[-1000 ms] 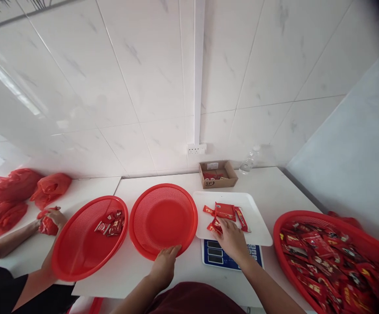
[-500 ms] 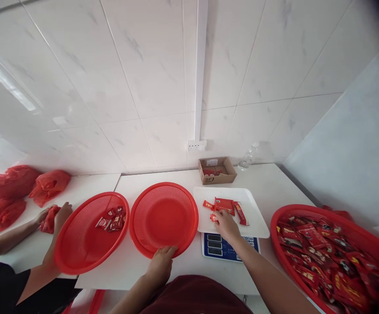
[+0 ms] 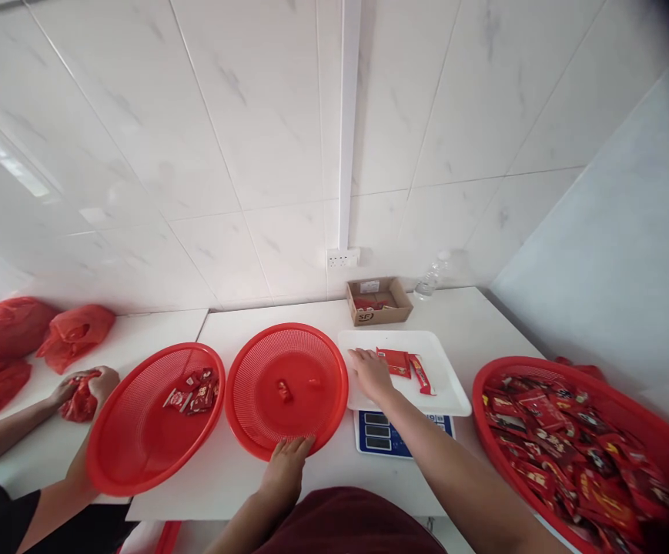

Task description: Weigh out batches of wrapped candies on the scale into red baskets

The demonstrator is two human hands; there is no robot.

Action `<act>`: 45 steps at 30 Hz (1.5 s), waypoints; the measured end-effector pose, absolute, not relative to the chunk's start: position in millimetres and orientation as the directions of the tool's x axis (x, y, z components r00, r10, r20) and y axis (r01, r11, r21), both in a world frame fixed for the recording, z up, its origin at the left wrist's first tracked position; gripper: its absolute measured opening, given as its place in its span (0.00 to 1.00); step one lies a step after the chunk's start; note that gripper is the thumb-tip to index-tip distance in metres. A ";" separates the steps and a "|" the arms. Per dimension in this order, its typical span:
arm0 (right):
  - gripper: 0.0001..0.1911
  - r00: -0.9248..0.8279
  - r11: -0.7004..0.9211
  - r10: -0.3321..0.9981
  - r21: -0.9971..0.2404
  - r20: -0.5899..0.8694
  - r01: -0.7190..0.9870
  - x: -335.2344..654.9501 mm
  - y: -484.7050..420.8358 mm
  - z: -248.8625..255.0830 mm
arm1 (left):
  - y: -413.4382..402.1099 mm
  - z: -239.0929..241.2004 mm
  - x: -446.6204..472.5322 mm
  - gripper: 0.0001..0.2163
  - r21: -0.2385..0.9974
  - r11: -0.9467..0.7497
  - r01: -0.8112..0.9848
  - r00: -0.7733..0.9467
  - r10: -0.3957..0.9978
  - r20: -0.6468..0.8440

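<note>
My left hand (image 3: 288, 471) grips the near rim of the middle red plastic basket (image 3: 242, 427). Inside that basket are a small red-wrapped candy (image 3: 284, 391) and a second, blurred red piece (image 3: 314, 382). Over the left side of the white tray (image 3: 446, 377) is my right hand (image 3: 370, 375), its fingers stretched toward the basket and no piece visible in them. Beside its fingers, a flat red packet (image 3: 396, 362) and a long red-wrapped bar (image 3: 421, 375) lie on the tray. Under the tray sits a blue digital scale (image 3: 379, 432).
A large red basket (image 3: 487, 431) full of red-wrapped sweets stands at right. Another red basket (image 3: 132, 438) on the left holds several packets. A co-worker's hands (image 3: 103, 381) hold a red plastic bag. Behind are a cardboard box (image 3: 389, 314) and a clear bottle (image 3: 429, 278).
My right hand has moved left across the tray. The small red candies near it have left the tray, and two red pieces now show in the middle basket. My left hand stays on the rim.
</note>
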State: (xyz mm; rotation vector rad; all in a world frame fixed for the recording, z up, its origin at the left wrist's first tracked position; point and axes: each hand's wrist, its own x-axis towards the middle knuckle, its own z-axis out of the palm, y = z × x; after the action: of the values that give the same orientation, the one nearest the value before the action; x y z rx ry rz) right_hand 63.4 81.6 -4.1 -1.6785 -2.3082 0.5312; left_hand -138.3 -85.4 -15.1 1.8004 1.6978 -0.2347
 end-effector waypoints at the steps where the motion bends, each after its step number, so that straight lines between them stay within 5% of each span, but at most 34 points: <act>1: 0.20 -0.288 0.259 0.957 -0.339 -0.036 0.904 70.4 83.3 -9.1 | -85.5 -16.6 -138.6 0.31 0.323 0.036 0.946 0.151 0.831 -0.535; 4: 0.17 -0.288 0.277 0.958 -0.224 -0.015 0.934 93.3 82.5 -25.9 | -86.3 -20.4 -139.4 0.31 0.324 0.026 0.946 0.157 0.836 -0.526; 7: 0.14 -0.290 0.300 0.954 -0.234 0.076 0.925 104.5 76.7 -36.8 | -86.9 -21.9 -140.2 0.31 0.347 0.035 0.937 0.159 0.843 -0.514; 13: 0.17 -0.221 0.254 0.967 -0.603 0.131 0.756 74.9 71.9 -21.4 | -84.7 -22.6 -142.8 0.29 0.368 0.018 0.930 0.183 0.843 -0.505; 15: 0.20 -0.236 0.272 0.961 -0.629 0.144 0.728 71.0 75.8 -13.3 | -83.4 -23.2 -143.4 0.29 0.366 0.008 0.930 0.190 0.845 -0.501; 22: 0.34 0.164 -0.200 0.974 -0.254 -0.156 0.946 128.5 88.9 -31.9 | -81.4 -21.4 -142.8 0.28 0.390 -0.016 0.921 0.209 0.864 -0.458; 32: 0.20 -0.079 0.099 0.989 -0.169 0.122 0.981 145.8 75.5 -52.5 | -80.3 -16.2 -141.0 0.27 0.406 -0.005 0.914 0.211 0.860 -0.466; 38: 0.22 0.165 -0.124 0.983 -0.361 0.085 0.924 167.3 92.4 -54.3 | -83.5 -12.0 -141.5 0.26 0.421 -0.049 0.906 0.253 0.859 -0.445; 42: 0.24 0.459 -0.435 0.885 -0.488 -0.078 0.757 181.8 101.3 -57.4 | -85.8 -12.2 -145.0 0.25 0.432 -0.046 0.901 0.254 0.862 -0.439; 45: 0.21 0.552 -0.513 0.821 -0.613 -0.146 0.601 187.1 100.7 -55.7 | -86.3 -14.4 -147.4 0.25 0.434 -0.061 0.899 0.265 0.864 -0.428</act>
State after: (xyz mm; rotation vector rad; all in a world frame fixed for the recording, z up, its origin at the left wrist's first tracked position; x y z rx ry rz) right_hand 187.1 100.7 -55.7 -2.2873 -1.1448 0.5832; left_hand -147.4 -86.3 -14.4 1.9118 1.5904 -0.0713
